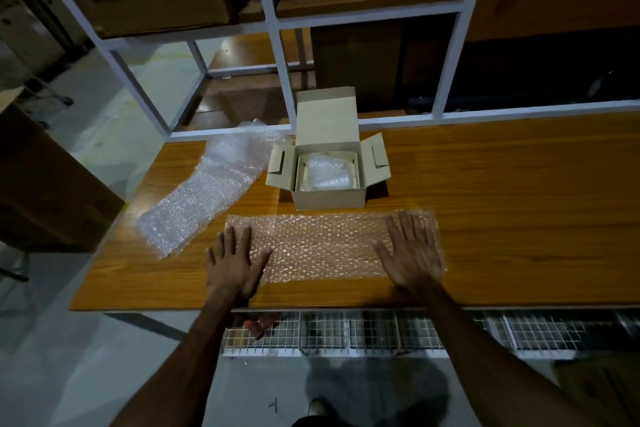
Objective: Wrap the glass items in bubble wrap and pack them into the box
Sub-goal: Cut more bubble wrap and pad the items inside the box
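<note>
Wooden table (502,218) fills the middle of the view, with white shelving (450,28) behind it and a wire rack (381,333) under its near edge. On it, a flat bubble wrap sheet (322,246) lies just in front of the open cardboard box (329,199), which holds a wrapped bundle (325,175). A longer spare bubble wrap strip (204,191) lies to the left of the box. The left hand (235,263) presses the sheet's left end, the right hand (410,253) its right end; both lie palm down, fingers straight and spread.
</note>
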{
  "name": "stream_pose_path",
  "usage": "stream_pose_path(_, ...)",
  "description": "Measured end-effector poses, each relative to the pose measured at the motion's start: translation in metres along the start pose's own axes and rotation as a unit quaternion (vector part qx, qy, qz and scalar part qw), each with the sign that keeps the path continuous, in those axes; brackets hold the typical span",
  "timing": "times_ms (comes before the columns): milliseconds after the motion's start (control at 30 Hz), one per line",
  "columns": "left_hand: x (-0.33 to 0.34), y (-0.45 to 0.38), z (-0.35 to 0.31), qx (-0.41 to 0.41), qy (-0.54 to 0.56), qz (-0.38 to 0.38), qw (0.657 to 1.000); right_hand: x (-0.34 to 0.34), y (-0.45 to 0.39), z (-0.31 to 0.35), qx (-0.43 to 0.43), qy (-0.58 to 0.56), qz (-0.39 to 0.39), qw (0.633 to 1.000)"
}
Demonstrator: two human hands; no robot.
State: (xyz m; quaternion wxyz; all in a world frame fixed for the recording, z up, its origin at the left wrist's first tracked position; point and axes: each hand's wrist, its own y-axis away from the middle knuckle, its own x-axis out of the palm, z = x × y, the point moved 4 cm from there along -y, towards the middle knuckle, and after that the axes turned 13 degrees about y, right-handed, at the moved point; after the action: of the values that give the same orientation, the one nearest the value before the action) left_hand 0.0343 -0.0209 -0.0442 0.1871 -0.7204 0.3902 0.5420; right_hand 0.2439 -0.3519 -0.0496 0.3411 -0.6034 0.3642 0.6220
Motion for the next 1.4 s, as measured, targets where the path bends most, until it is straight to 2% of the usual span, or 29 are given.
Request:
stream_pose_path(100,-0.002,0.003,-0.003,-0.007,0.003,0.004,1.0,0.001,0.001,-0.015,0.006,0.026,0.001,1.0)
stream_pose_path(400,-0.005,-0.002,0.005,-0.059,0.025,0.028,0.998,0.006,0.001,-0.041,0.021,0.01,0.014,1.0)
stream_pose_path(467,-0.007,-0.006,0.007,-0.063,0.034,0.0,0.997,-0.001,0.002,-0.041,0.016,-0.004,0.011,1.0)
stream_pose_path(567,-0.012,0.003,0.003,-0.046,0.056,-0.089,0.993,-0.013,0.007,-0.032,-0.005,-0.004,-0.04,0.999)
stream_pose_path(633,-0.017,0.015,-0.001,-0.078,0.078,-0.129,0.985,-0.014,0.017,-0.018,-0.051,0.004,-0.06,0.997)
stream_pose_path(700,-0.02,0.021,-0.001,-0.143,0.073,-0.138,0.977,-0.005,0.031,-0.007,-0.085,-0.01,-0.059,0.995)
stream_pose_path(800,-0.022,0.02,0.003,-0.22,0.125,-0.151,0.956,0.008,0.048,-0.007,-0.099,-0.057,-0.022,0.993)
stream_pose_path(933,-0.026,0.02,0.01,-0.273,0.334,-0.196,0.881,0.007,0.051,-0.014,-0.123,-0.076,-0.005,0.989)
stream_pose_path(1033,-0.041,0.026,-0.009,-0.278,0.42,-0.186,0.844,0.009,0.049,-0.022,-0.123,-0.13,0.001,0.984)
stream_pose_path(1167,-0.051,0.042,-0.064,-0.201,0.483,-0.214,0.825,0.0,0.043,-0.028,-0.112,-0.211,0.013,0.971)
stream_pose_path(1300,-0.038,0.056,-0.145,-0.072,0.505,-0.206,0.835,-0.014,0.038,-0.036,-0.066,-0.339,0.045,0.937)
stream_pose_path(1400,-0.021,0.062,-0.204,0.005,0.502,-0.17,0.848,-0.022,0.037,-0.049,-0.016,-0.409,0.035,0.912)
